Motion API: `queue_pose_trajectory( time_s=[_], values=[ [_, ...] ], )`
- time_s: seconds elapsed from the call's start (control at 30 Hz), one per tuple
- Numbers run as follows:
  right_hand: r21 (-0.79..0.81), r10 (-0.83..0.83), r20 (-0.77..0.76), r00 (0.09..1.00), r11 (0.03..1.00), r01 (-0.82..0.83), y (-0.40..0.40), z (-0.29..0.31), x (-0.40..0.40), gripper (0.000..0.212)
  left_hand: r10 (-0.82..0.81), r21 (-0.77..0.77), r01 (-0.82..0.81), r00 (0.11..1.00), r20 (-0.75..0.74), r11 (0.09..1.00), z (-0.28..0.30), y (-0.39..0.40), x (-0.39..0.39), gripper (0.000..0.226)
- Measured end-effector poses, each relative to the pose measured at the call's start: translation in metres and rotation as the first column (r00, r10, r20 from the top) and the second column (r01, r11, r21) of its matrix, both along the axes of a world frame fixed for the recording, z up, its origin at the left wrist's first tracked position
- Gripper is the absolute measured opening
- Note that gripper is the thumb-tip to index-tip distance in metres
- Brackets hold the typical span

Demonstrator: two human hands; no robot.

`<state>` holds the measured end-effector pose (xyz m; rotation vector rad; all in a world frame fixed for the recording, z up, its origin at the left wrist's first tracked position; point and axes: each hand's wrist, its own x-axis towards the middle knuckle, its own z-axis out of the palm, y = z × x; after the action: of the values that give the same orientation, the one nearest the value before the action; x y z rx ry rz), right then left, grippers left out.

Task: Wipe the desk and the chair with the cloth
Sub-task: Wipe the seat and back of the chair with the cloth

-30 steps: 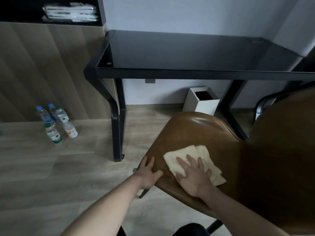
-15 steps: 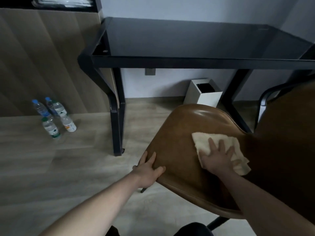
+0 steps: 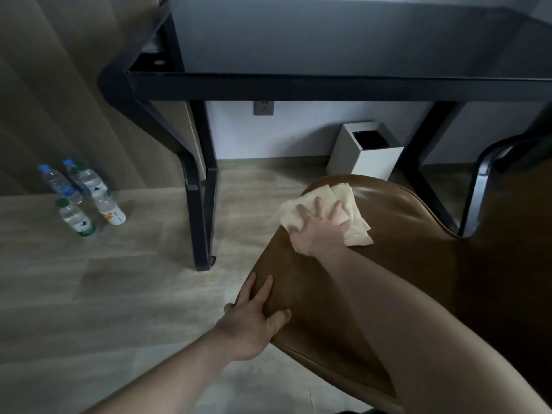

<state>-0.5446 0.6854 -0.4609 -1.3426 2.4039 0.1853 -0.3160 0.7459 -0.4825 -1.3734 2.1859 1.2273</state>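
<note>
Cloth (image 3: 324,213) now at chair (image 3: 418,264) front-left edge, right hand (image 3: 321,231) flat on it

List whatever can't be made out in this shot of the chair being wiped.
- Chair: its legs and base are hidden under the seat, and its backrest is cut off by the right edge, head view.
- Cloth: its middle is covered by the right hand pressing on it.
- Desk: its far side and right end are cut off by the frame.
- Water bottles: labels too small to read.
- Left hand: fingertips wrap under the seat edge, unseen.
</note>
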Motion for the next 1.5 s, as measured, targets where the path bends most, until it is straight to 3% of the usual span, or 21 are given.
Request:
queue_pose_trajectory(
  time_s=[0.13, 0.23, 0.37, 0.53, 0.77, 0.87, 0.97, 1.03, 1.27, 1.5],
  values=[
    [-0.044, 0.000, 0.025, 1.000, 0.999, 0.002, 0.040, -0.001, -0.033, 0.072, 0.019, 0.035, -0.019, 1.000, -0.014, 0.999, -0.004, -0.004, -0.001, 0.100],
    [-0.081, -0.187, 0.081, 0.979, 0.978, 0.193, 0.100, 0.001, -0.077, 0.073, 0.030, 0.035, -0.030, 1.000, 0.002, 0.999, 0.007, -0.001, -0.003, 0.094],
    [0.004, -0.345, 0.013, 0.939, 0.939, 0.345, 0.169, 0.010, -0.117, 0.078, 0.040, 0.033, -0.039, 0.999, -0.011, 0.999, 0.021, 0.006, -0.009, 0.088],
    [0.048, -0.433, 0.026, 0.901, 0.901, 0.431, 0.173, 0.013, -0.089, 0.077, 0.033, 0.044, -0.034, 0.999, 0.021, 0.998, 0.022, 0.011, -0.011, 0.089],
    [0.057, -0.492, 0.080, 0.867, 0.871, 0.488, 0.126, 0.013, -0.072, 0.076, 0.040, 0.026, -0.039, 0.998, -0.047, 0.999, 0.016, 0.011, -0.008, 0.086],
    [0.026, -0.463, 0.095, 0.881, 0.886, 0.463, 0.086, 0.014, -0.059, 0.077, 0.023, 0.018, -0.022, 0.998, -0.050, 1.000, 0.011, 0.011, -0.007, 0.085],
    [0.033, -0.350, -0.071, 0.934, 0.935, 0.353, 0.053, 0.019, -0.047, 0.076, 0.019, -0.004, -0.019, 0.998, -0.063, 1.000, 0.005, 0.010, -0.007, 0.084],
    [0.034, -0.280, -0.105, 0.954, 0.958, 0.284, 0.035, 0.021, -0.037, 0.077, 0.018, -0.015, -0.019, 0.998, -0.060, 1.000, 0.001, 0.009, -0.008, 0.083],
    [0.036, 0.127, 0.061, 0.990, 0.991, -0.129, 0.036, 0.001, 0.022, 0.069, 0.030, -0.012, -0.030, 0.999, -0.029, 0.999, 0.000, 0.003, -0.008, 0.082],
    [-0.034, 0.015, 0.152, 0.988, 0.999, -0.010, 0.151, 0.015, 0.033, 0.068, 0.049, -0.012, -0.048, 0.999, 0.017, 0.999, 0.004, 0.001, -0.013, 0.085]
  ],
)
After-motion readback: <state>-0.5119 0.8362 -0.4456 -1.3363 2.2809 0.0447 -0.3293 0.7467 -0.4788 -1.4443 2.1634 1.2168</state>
